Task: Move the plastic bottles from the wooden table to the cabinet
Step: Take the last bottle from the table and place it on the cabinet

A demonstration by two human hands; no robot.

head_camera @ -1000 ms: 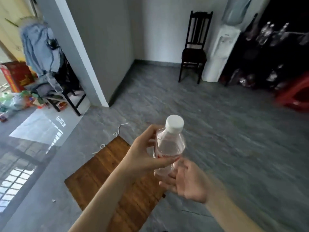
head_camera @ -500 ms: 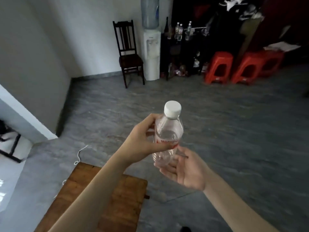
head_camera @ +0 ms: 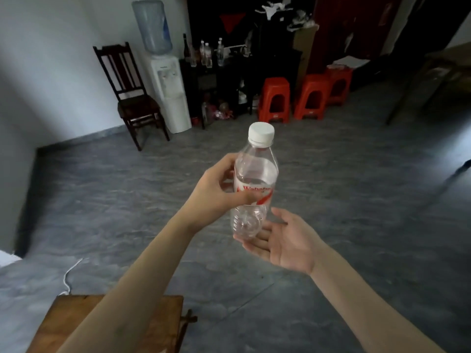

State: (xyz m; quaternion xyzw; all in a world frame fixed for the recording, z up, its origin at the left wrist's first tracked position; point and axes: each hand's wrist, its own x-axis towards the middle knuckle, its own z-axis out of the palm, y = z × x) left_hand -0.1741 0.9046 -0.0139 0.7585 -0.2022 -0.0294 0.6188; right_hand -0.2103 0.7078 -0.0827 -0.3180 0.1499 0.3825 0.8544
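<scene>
The plastic bottle (head_camera: 254, 184), clear with a white cap and a red-printed label, is held upright in mid-air in front of the person, above the grey floor and well away from any surface. The left hand (head_camera: 219, 192) grips it around the middle, thumb across the label and fingers curled behind. The right hand (head_camera: 283, 240) lies open and palm-up just under the bottle's base, its fingers (head_camera: 251, 244) straight and seeming to touch the bottom as a support rather than a grip. Compared with a second ago, the view has swung away from the wooden table (head_camera: 81, 319): only one corner of it now shows at the bottom left edge of the view, partly behind the left forearm, where before much more of its top was visible. The far side of the room has come into view instead, with a dark cabinet (head_camera: 221, 80) carrying several bottles (head_camera: 209, 54) on its top, standing between a white water dispenser (head_camera: 168, 80) and red plastic stools (head_camera: 275, 98). A dark wooden chair (head_camera: 130, 95) stands to the left of the dispenser. This suggests the bottle has been lifted off the table and the person has turned to face the cabinet; the carry across the floor and the placing seem yet to come.
</scene>
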